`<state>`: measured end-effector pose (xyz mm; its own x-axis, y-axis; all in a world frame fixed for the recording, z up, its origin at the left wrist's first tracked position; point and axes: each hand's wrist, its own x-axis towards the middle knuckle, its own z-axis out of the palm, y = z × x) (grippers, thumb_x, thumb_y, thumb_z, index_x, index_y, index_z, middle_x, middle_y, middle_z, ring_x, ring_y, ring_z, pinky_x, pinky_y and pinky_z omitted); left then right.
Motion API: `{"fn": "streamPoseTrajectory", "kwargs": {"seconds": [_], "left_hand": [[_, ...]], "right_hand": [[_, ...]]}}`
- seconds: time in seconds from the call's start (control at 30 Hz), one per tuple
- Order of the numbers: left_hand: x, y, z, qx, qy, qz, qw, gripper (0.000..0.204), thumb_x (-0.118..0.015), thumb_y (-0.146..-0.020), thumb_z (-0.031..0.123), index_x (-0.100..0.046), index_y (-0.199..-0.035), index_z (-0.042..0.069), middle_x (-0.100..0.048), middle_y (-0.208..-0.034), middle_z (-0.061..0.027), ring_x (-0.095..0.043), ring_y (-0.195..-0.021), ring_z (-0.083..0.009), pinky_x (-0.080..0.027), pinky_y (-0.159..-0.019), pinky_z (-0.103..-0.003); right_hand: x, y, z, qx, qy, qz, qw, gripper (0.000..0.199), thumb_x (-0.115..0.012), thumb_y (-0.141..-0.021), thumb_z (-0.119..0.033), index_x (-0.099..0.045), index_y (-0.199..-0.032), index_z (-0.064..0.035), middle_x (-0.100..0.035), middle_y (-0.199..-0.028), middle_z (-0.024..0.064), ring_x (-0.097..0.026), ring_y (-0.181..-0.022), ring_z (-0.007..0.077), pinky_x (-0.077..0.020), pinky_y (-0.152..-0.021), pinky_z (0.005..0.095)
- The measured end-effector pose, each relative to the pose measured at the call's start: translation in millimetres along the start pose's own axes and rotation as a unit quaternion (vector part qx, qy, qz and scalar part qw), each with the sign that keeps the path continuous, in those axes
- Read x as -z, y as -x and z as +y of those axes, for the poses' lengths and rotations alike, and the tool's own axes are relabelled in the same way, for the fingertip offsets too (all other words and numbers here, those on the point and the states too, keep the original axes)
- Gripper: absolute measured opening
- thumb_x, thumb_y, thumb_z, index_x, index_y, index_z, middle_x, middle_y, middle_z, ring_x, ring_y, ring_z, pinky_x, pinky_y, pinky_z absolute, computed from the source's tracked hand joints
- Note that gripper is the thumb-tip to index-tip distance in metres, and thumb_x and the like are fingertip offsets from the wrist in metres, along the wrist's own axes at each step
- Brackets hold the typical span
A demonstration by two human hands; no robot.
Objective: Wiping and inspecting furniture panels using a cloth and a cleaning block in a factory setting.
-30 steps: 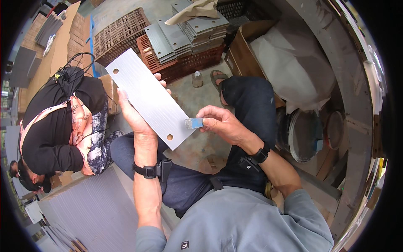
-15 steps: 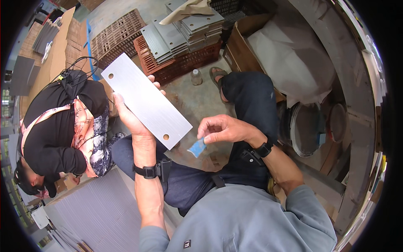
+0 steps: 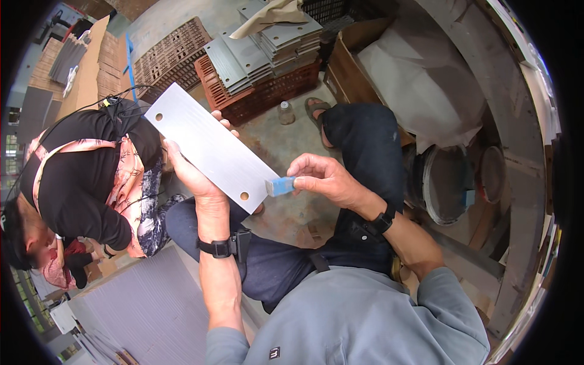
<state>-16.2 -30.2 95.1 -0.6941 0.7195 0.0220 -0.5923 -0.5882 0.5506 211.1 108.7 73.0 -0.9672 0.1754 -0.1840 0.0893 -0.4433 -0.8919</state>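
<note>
A flat pale grey panel with a round hole near each end lies slantwise in my left hand. My left fingers are wrapped round its far edge, and the thumb lies along the near one. Between thumb and fingers, my right hand pinches a small blue flat piece with a pale edge. That piece is at the panel's right end, close to the lower hole; whether it touches the panel I cannot tell. Its exact kind does not show.
Ahead stand a brown plastic crate stacked with similar panels and a glass jar. At my left a person in black bends over. A cardboard box and round lidded buckets stand at right.
My right hand has raised and turned the blue piece, bringing it left to the panel's right end. The panel has shifted slightly. The person at left has moved a little.
</note>
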Motion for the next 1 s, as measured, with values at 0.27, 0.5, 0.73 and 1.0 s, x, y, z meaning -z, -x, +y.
{"fn": "streamPoseTrajectory", "kwargs": {"seconds": [0.27,0.5,0.73,1.0], "left_hand": [[-1.4,4.2,0.8,-0.087,-0.037,0.049,0.994,0.079,-0.03,-0.102,0.065,-0.04,-0.149,0.003,-0.057,-0.134,-0.0233,-0.062,-0.113,-0.0359,-0.053,-0.096,-0.052],[-12.2,10.9,-4.3,-0.209,-0.107,0.086,0.968,0.081,-0.033,-0.101,0.067,-0.04,-0.148,0.001,-0.056,-0.134,-0.0219,-0.061,-0.113,-0.0326,-0.054,-0.095,-0.047],[-13.4,14.3,-3.5,-0.219,-0.095,0.086,0.967,0.091,-0.044,-0.093,0.074,-0.044,-0.139,-0.005,-0.058,-0.121,-0.0182,-0.06,-0.108,-0.0283,-0.053,-0.092,-0.042],[-23.5,15.5,-7.9,-0.272,-0.16,0.113,0.942,0.091,-0.043,-0.092,0.074,-0.047,-0.136,-0.005,-0.061,-0.116,-0.0177,-0.061,-0.106,-0.0276,-0.051,-0.095,-0.04]], "right_hand": [[-31.1,-5.5,20.1,0.031,-0.142,0.111,0.983,0.033,-0.065,-0.102,-0.019,-0.059,-0.128,0.0013,-0.066,-0.115,0.0087,-0.067,-0.103,0.0173,-0.0561,-0.097,0.0339],[-44.3,-9.3,23.2,-0.005,-0.228,0.158,0.961,0.031,-0.065,-0.102,-0.018,-0.057,-0.126,0.0003,-0.065,-0.117,0.0086,-0.068,-0.105,0.0205,-0.0561,-0.1,0.0402],[-40.4,-15.5,24.4,0.005,-0.244,0.173,0.954,0.038,-0.067,-0.1,-0.018,-0.054,-0.13,0.0027,-0.063,-0.118,0.0106,-0.067,-0.109,0.0213,-0.0544,-0.102,0.0389],[-48.7,-29.9,28.9,0.001,-0.225,0.191,0.955,0.037,-0.068,-0.099,-0.016,-0.053,-0.129,0.0015,-0.062,-0.117,0.0106,-0.065,-0.112,0.0205,-0.0519,-0.106,0.0366]]}}
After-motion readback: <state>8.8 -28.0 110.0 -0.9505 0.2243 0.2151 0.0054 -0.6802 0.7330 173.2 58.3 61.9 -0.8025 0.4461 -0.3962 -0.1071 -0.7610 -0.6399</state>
